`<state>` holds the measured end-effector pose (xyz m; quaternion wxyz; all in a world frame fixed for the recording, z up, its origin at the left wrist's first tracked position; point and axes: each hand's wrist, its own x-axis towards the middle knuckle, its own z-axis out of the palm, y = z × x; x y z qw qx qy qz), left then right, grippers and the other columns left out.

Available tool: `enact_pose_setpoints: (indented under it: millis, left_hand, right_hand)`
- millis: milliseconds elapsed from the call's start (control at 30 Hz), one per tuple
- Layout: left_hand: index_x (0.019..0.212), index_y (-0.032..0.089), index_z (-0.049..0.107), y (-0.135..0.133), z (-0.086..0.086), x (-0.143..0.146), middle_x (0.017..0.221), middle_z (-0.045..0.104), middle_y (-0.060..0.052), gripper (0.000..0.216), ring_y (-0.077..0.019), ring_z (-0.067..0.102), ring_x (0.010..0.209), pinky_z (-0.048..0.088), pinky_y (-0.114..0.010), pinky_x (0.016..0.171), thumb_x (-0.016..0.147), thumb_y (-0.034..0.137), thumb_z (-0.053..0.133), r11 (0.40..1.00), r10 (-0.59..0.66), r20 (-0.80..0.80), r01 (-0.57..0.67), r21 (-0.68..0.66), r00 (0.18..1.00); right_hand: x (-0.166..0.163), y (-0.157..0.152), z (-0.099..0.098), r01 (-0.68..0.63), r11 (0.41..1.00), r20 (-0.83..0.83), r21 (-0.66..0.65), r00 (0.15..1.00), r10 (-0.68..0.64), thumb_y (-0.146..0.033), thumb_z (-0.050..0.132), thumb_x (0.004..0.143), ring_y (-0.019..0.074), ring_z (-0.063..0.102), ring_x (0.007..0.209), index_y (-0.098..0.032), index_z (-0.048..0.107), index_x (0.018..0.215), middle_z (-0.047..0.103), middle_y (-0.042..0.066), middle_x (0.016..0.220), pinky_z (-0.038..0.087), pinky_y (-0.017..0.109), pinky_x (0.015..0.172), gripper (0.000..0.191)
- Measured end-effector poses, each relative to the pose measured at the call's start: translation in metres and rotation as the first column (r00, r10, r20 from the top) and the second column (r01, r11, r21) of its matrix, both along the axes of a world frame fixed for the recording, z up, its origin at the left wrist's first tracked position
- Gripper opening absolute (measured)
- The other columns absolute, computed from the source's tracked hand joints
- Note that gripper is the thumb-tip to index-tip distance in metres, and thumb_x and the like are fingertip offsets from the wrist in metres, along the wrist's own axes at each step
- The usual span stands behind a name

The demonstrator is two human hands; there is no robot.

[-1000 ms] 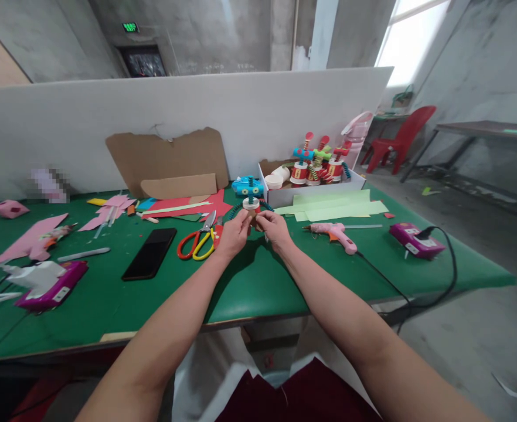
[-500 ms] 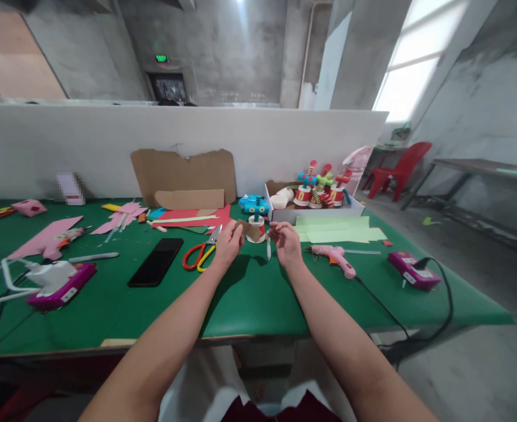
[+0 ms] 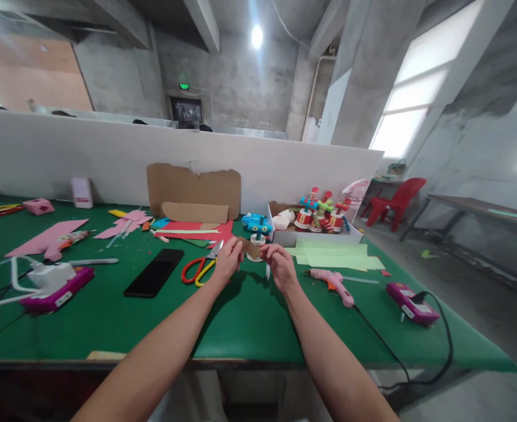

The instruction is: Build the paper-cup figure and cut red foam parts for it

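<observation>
Between my hands is a small brown cardboard piece point(image 3: 250, 249), in front of a paper-cup figure with a blue top point(image 3: 258, 225). My left hand point(image 3: 227, 261) is closed on its left end, thumb and fingers pinched together. My right hand point(image 3: 280, 266) has its fingertips closed at the right end of the same piece. Below the right fingertips, a slim white item point(image 3: 268, 271) shows on the green table; its kind is unclear. Scissors point(image 3: 193, 271) with red and yellow handles lie beside my left hand.
A black phone point(image 3: 154, 273) lies left of the scissors. To the right are a pink glue gun point(image 3: 335, 282), light green paper point(image 3: 329, 255) and a purple power strip point(image 3: 412, 303) with a trailing cable. Behind stands a box point(image 3: 313, 237) of cup figures. Brown cardboard point(image 3: 192, 187) leans on the partition.
My right hand has moved left, and its fingertips now meet the right end of the cardboard piece. The left hand keeps its pinch. The view has tilted upward.
</observation>
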<state>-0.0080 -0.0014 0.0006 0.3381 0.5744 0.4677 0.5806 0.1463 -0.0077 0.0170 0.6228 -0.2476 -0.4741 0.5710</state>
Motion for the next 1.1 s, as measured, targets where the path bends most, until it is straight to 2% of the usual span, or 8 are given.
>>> enact_pose_setpoints:
  millis: [200,300,400,733,900,1000,1100]
  left_hand:
    - [0.070,0.022,0.039,0.003,-0.002,-0.001,0.045,0.045,0.008,0.036,-0.0074,0.036,0.029,0.027,-0.020,0.031,0.084,0.055,0.047,1.000,-0.011,0.022,0.011,0.001,1.000]
    - [0.072,0.022,0.042,0.004,-0.004,-0.001,0.046,0.044,0.009,0.037,-0.0068,0.036,0.029,0.027,-0.019,0.031,0.084,0.056,0.046,1.000,-0.030,0.009,0.030,0.000,1.000]
    - [0.072,0.021,0.042,0.003,-0.004,0.000,0.046,0.044,0.009,0.038,-0.0064,0.036,0.029,0.027,-0.019,0.031,0.085,0.058,0.046,0.999,-0.034,0.002,0.034,0.006,0.999]
    - [0.074,0.021,0.046,0.002,-0.003,-0.001,0.048,0.045,0.008,0.036,-0.0070,0.037,0.030,0.028,-0.020,0.031,0.083,0.055,0.049,0.999,-0.038,-0.003,0.038,0.007,0.999]
    - [0.071,0.021,0.044,0.003,-0.002,-0.002,0.047,0.044,0.008,0.036,-0.0065,0.037,0.031,0.028,-0.020,0.032,0.082,0.054,0.051,0.999,-0.052,0.020,0.052,-0.011,0.998]
    - [0.068,0.021,0.044,0.000,0.004,-0.003,0.045,0.044,0.008,0.038,-0.0064,0.037,0.031,0.029,-0.020,0.032,0.078,0.055,0.055,0.985,-0.156,0.049,0.159,-0.069,0.987]
    - [0.066,0.019,0.046,-0.005,0.009,-0.003,0.043,0.043,0.009,0.040,-0.0058,0.036,0.030,0.029,-0.020,0.033,0.073,0.055,0.061,0.925,-0.346,0.015,0.344,-0.164,0.938]
  right_hand:
    - [0.001,0.001,0.000,-0.025,0.999,-0.022,-0.044,0.999,0.024,-0.022,0.059,0.057,0.0161,0.056,0.065,-0.021,0.055,0.044,0.065,0.002,0.067,0.047,0.031,0.070,0.014]
    - [0.000,0.001,0.001,-0.015,0.996,-0.020,-0.085,1.000,0.013,-0.027,0.069,0.058,0.0153,0.056,0.063,-0.022,0.065,0.057,0.067,0.001,0.070,0.049,0.032,0.069,0.007]
    - [-0.002,0.000,0.001,0.026,0.995,0.014,-0.092,1.000,-0.025,-0.033,0.078,0.057,0.0144,0.057,0.062,-0.022,0.071,0.071,0.068,0.001,0.070,0.050,0.032,0.070,0.019]
    - [-0.003,0.004,-0.003,0.071,0.993,0.055,-0.095,0.996,-0.066,-0.039,0.084,0.052,0.0112,0.053,0.056,-0.021,0.068,0.062,0.063,-0.002,0.060,0.047,0.027,0.061,0.027]
    - [-0.003,0.005,-0.005,0.042,0.995,0.055,-0.091,0.998,-0.037,-0.047,0.081,0.055,0.0105,0.049,0.053,-0.020,0.060,0.054,0.058,-0.002,0.056,0.046,0.027,0.059,0.035]
    - [-0.002,0.008,-0.007,0.083,0.992,0.066,-0.096,0.995,-0.077,-0.049,0.080,0.056,0.0092,0.047,0.053,-0.019,0.058,0.055,0.055,-0.004,0.054,0.043,0.025,0.058,0.038]
    - [-0.002,0.009,-0.008,0.161,0.982,0.113,-0.099,0.982,-0.149,-0.050,0.080,0.056,0.0083,0.048,0.054,-0.020,0.059,0.062,0.055,-0.005,0.057,0.041,0.023,0.056,0.037]
